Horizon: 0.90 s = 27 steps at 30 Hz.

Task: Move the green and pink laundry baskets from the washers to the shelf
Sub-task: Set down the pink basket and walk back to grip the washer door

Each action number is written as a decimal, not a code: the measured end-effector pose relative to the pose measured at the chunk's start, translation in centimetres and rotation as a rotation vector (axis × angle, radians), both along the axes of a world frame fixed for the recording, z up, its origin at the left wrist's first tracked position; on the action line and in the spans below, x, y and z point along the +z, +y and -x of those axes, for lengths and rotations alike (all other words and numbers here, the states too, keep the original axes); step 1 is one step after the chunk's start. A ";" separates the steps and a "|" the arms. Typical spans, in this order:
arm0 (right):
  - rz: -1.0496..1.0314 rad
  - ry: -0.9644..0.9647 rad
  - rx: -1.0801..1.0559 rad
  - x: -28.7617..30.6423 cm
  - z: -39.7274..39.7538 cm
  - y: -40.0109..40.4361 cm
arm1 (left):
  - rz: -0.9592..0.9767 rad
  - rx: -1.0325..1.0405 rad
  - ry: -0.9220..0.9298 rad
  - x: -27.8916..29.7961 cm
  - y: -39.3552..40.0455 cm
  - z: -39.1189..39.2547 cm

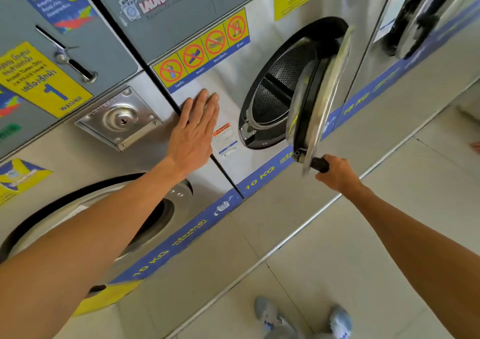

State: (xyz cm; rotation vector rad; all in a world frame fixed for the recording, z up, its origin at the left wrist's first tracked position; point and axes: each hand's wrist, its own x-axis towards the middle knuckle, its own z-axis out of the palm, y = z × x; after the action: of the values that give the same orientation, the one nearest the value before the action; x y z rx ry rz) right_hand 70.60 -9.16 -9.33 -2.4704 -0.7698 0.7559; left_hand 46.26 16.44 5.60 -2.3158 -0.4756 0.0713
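No green or pink laundry basket shows in the head view. My left hand (193, 128) lies flat, fingers together, on the steel front of the middle washer (228, 97). My right hand (337, 171) is closed around the black handle (320, 164) of that washer's round door (322, 97), which stands partly swung out. Behind the door the perforated drum (280, 84) looks bare inside.
A washer with a shut door (145, 216) stands at the left, under my left forearm. Another machine (420, 16) is at the right. Pale floor tiles (350, 248) run along the washers' base. My two shoes (304, 318) are at the bottom.
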 end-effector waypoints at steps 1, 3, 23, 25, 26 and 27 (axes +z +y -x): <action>0.001 -0.006 -0.003 0.2 -0.5 -1.0 | -0.001 0.028 0.017 0.1 -0.4 -0.2; 0.024 -0.016 0.001 0.5 -1.8 -2.9 | 0.018 0.079 0.033 0.5 -1.1 -0.4; 0.005 0.031 0.139 1.7 -10.3 -12.0 | 0.333 0.430 -0.049 3.1 -7.0 -2.9; -0.015 0.083 0.097 1.9 -10.2 -13.2 | 0.385 0.460 -0.073 3.5 -7.9 -2.6; -0.021 0.110 0.085 2.0 -10.0 -14.0 | 0.413 0.463 -0.089 3.7 -8.5 -2.3; -0.003 0.132 0.083 2.5 -9.7 -14.9 | 0.435 0.467 -0.103 4.2 -9.2 -2.1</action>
State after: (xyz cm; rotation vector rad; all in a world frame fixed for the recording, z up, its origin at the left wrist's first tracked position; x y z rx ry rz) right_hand 80.32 -24.09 -6.88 -2.3707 -0.8275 0.9364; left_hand 48.37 7.26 9.80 -2.5833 -1.1424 0.3072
